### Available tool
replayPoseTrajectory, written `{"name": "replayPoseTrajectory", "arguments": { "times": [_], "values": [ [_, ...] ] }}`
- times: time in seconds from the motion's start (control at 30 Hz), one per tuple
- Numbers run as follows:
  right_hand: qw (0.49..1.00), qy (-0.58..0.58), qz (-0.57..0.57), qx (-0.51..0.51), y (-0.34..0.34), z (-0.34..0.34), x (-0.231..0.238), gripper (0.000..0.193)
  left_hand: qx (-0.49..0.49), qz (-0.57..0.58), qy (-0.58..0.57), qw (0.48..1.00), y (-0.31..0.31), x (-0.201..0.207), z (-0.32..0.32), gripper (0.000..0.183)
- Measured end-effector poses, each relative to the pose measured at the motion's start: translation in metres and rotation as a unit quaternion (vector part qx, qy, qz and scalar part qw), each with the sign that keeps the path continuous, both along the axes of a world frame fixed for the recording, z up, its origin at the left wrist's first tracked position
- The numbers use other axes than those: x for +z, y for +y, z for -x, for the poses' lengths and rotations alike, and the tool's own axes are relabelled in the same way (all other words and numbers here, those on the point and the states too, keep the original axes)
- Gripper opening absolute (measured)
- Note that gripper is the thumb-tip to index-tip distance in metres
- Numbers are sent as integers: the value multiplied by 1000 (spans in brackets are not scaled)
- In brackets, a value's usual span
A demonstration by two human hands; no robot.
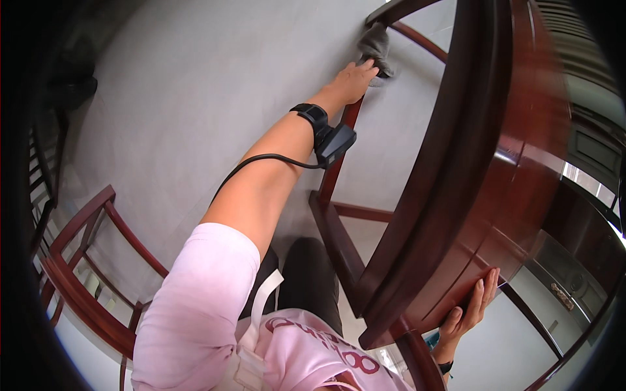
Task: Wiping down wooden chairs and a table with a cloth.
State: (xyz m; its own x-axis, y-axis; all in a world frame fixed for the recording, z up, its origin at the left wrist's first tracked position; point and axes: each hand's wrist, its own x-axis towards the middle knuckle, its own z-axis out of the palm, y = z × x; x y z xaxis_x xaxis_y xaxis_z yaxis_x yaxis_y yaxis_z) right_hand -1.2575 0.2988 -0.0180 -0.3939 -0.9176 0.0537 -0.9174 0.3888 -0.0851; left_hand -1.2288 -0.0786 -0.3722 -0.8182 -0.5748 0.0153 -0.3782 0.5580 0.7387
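Grey cloth [377, 47] sits high up in the picture, on a thin dark red bar [417, 40] down low by the floor [195, 85]. It is bunched up and soft. The left hand [355, 79] reaches far out and presses on the cloth with its fingers, holding it against the wood. The fingers curl over the cloth a little.

On the left arm, close to the hand, there is a black wrist band [312, 117] with a small black box [334, 143] on it. A black wire [261, 159] runs from the box back along the arm. The sleeve is pink.

The right hand [471, 311] is low on the right side. It is flat and open, with fingers pressed against the edge of the big dark red table [495, 163]. It holds nothing, it just leans there. A dark band is on that wrist too.

A dark red chair [85, 274] stands on the left, well apart from both hands. The floor is pale grey and smooth.
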Motion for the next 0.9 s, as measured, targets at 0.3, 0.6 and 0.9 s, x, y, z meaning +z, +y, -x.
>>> {"name": "replayPoseTrajectory", "arguments": {
  "times": [0.3, 0.6, 0.9],
  "values": [
    [999, 15, 42, 9, -13, -4, -3, 55, -54, -61, 78, 994, 119, -15, -96, 68],
    [997, 4, 73, 24, -22, -20, 10, 45, 34, -194, 97, 976, 260, -5, -214, 68],
    [990, 61, 115, 50, -9, -1, 7, 42, 262, -336, 47, 903, 292, 142, -201, 17]
  ]
}}
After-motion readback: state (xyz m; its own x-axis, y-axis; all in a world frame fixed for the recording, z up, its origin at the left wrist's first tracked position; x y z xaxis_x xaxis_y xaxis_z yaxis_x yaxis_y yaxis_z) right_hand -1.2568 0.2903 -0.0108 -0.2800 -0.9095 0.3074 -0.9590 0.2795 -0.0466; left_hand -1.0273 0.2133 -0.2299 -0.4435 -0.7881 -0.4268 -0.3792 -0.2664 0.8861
